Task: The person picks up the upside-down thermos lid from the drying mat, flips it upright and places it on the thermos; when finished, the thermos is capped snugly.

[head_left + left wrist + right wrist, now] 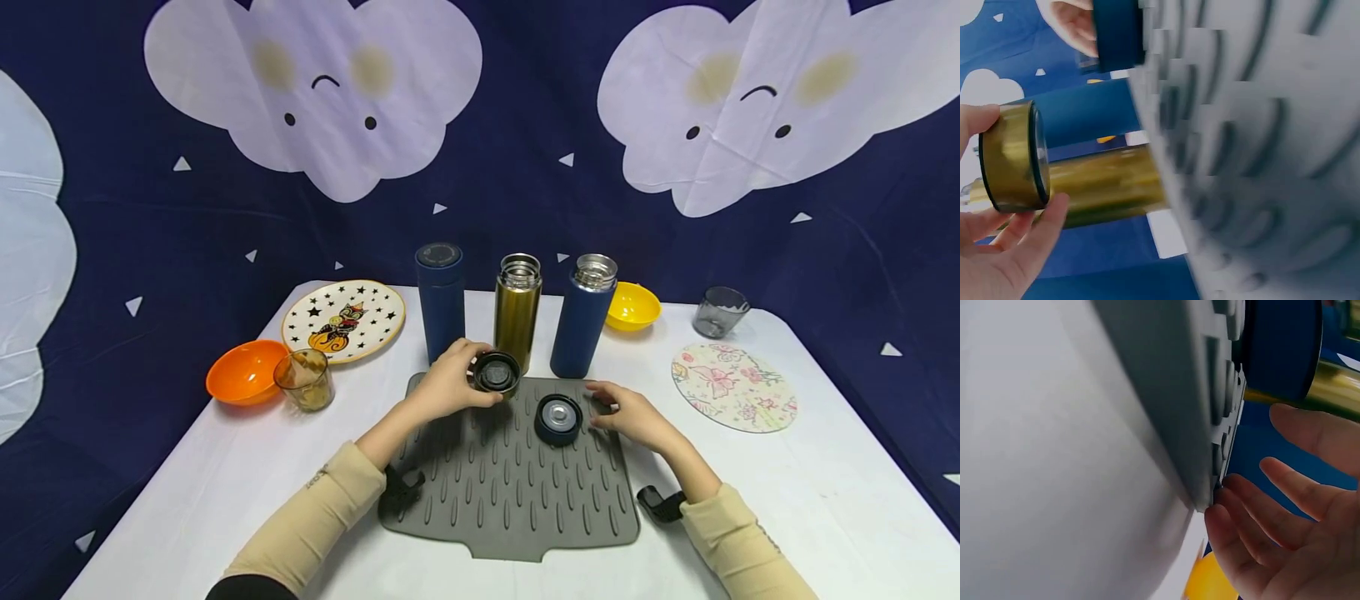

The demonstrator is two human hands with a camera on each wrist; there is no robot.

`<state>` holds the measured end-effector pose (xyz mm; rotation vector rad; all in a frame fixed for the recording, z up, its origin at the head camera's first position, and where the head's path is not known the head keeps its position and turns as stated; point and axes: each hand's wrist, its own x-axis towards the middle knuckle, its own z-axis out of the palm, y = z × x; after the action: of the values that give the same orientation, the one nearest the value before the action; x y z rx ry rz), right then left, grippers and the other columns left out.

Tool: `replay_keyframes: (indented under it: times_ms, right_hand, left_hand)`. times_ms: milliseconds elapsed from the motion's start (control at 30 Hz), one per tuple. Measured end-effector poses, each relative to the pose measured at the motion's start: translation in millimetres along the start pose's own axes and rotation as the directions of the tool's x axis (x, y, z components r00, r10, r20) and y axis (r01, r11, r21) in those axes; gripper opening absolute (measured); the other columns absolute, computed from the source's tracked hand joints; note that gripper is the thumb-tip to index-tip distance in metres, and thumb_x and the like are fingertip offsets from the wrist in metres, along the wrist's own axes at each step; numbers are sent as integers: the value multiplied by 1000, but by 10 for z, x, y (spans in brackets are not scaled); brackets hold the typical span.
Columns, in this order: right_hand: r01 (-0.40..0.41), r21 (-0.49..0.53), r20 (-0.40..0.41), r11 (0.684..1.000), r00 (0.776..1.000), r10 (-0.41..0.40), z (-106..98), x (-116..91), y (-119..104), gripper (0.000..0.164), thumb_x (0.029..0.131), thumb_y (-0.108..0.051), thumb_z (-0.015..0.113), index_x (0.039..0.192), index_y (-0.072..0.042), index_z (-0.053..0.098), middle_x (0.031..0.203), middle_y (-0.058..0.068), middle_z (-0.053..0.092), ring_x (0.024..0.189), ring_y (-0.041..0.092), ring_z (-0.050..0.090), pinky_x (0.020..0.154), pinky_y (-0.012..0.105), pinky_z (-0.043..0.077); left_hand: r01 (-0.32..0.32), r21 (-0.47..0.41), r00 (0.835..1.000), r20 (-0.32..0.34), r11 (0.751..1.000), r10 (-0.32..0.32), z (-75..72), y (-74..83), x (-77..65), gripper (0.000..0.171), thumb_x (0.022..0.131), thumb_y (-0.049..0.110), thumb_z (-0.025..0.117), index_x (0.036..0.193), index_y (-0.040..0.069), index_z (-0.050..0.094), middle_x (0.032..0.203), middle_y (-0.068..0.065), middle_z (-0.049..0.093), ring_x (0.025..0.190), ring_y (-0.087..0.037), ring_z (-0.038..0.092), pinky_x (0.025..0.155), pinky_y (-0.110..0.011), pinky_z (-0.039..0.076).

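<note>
My left hand point(447, 385) pinches a gold bottle lid point(1009, 156) between thumb and fingers, above the back part of a grey ridged mat point(510, 512). The lid's dark inner side faces up in the head view. Just behind it stands a gold bottle point(516, 321) with its mouth uncovered. A dark blue lid point(558, 419) lies upside down on the mat. Beside it, my right hand point(633, 417) holds nothing, its fingers loosely spread near the mat's right edge. Behind the mat are an uncovered blue bottle point(581, 325) and a blue bottle with its lid on point(441, 308).
On the left are an orange bowl point(243, 375), an amber glass point(306, 382) and an owl-patterned plate point(375, 321). A yellow bowl point(633, 310), a grey glass point(720, 314) and a round floral mat point(738, 392) lie to the right. A dark patterned cloth hangs behind the table.
</note>
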<state>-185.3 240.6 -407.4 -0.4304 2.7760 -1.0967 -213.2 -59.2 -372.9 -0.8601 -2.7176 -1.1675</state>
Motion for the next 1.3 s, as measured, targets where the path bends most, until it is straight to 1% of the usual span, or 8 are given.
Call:
replay_keyframes:
  times_ms: [233, 433, 567, 700, 967, 1167, 1233, 1300]
  right_hand:
    - [-6, 17, -17, 1000, 1000, 7, -103, 83, -115, 51, 84, -9, 63, 130, 6, 45, 122, 29, 52, 108, 44, 52, 88, 52, 44]
    - [42, 156, -106, 987, 994, -26, -145, 197, -454, 46, 92, -19, 57, 132, 1, 46, 124, 24, 53, 111, 39, 52, 89, 47, 46]
    - [72, 350, -84, 934, 995, -45, -110, 279, -727, 46, 97, -26, 48, 133, 3, 43, 122, 25, 53, 109, 38, 53, 89, 44, 47]
    - [30, 487, 8, 873, 999, -38, -57, 344, -919, 50, 99, -28, 42, 134, 7, 39, 118, 29, 53, 103, 36, 57, 85, 43, 50]
    - [-35, 599, 65, 800, 998, -5, 56, 386, -990, 48, 98, -24, 44, 128, 13, 40, 101, 12, 60, 84, 16, 63, 75, 33, 54]
    - [-24, 704, 43, 710, 999, -8, 86, 397, -977, 43, 97, -18, 45, 125, 15, 40, 94, -1, 61, 84, 11, 62, 79, 31, 53]
    - [3, 715, 16, 699, 1000, -20, 98, 396, -973, 42, 97, -14, 47, 126, 15, 40, 94, -1, 60, 84, 11, 62, 80, 31, 52]
    - [51, 697, -27, 715, 999, -46, 110, 386, -972, 41, 95, -10, 49, 127, 14, 39, 97, 2, 58, 85, 10, 61, 81, 32, 52]
  left_hand:
    - [-27, -107, 993, -120, 994, 14, -114, 144, 41, 67, 66, 13, 81, 125, 1, 51, 112, -12, 49, 95, -24, 58, 80, -31, 51]
    - [-51, -142, 986, -162, 989, 28, -134, 226, 85, 69, 67, 14, 80, 128, 1, 50, 112, -11, 48, 99, -21, 55, 84, -30, 50]
    - [-60, -146, 984, -177, 987, 34, -124, 262, 104, 70, 67, 14, 80, 129, 2, 50, 113, -11, 48, 99, -21, 54, 83, -29, 50]
    - [-71, -143, 982, -186, 987, 44, -107, 274, 112, 70, 67, 13, 80, 129, 2, 50, 114, -12, 48, 99, -21, 54, 83, -29, 49]
    - [-81, -162, 980, -191, 983, 49, -79, 285, 103, 70, 68, 12, 80, 129, 2, 49, 116, -12, 47, 100, -22, 54, 85, -30, 49]
    - [-83, -192, 983, -174, 978, 49, -55, 274, 105, 77, 68, 11, 81, 135, 5, 43, 120, -15, 43, 106, -25, 49, 86, -36, 48]
    - [-65, -226, 989, -144, 972, 33, -58, 273, 108, 86, 68, 13, 81, 140, 9, 35, 124, -16, 40, 107, -27, 49, 86, -40, 48]
    - [-19, -266, 995, -104, 964, -9, -69, 271, 110, 92, 70, 17, 81, 144, 14, 27, 127, -15, 37, 108, -28, 48, 85, -41, 48]
